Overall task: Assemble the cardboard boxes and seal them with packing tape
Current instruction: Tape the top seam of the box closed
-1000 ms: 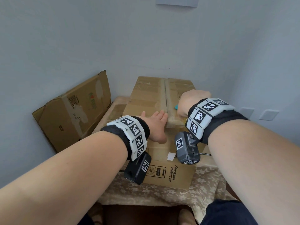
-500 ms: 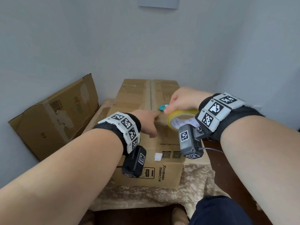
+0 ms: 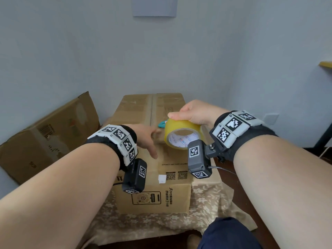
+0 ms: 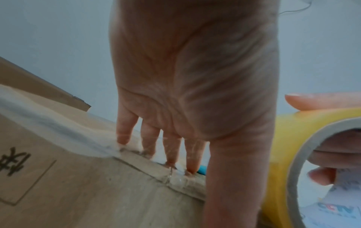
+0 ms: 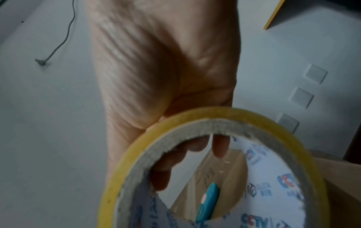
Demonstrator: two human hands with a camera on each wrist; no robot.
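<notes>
Tape roll (image 3: 182,133) is gripped by right hand (image 3: 195,112), thumb on top, fingers (image 5: 220,148) through the core, just above box (image 3: 143,177). Left hand (image 3: 145,139) is pressed on the box's top seam, fingers (image 4: 192,155) straight. Box sits on tabletop (image 3: 206,198).

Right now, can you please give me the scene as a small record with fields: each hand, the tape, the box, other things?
left hand: straight fingers press the tape strip on the box seam
right hand: holds the tape roll, thumb on top, fingers through the core
tape roll: yellow, lifted over the box near the seam
box: flaps shut, on a flowered cloth
teal tool: lies on the box behind the roll
flat box: leans on the wall, left
</notes>
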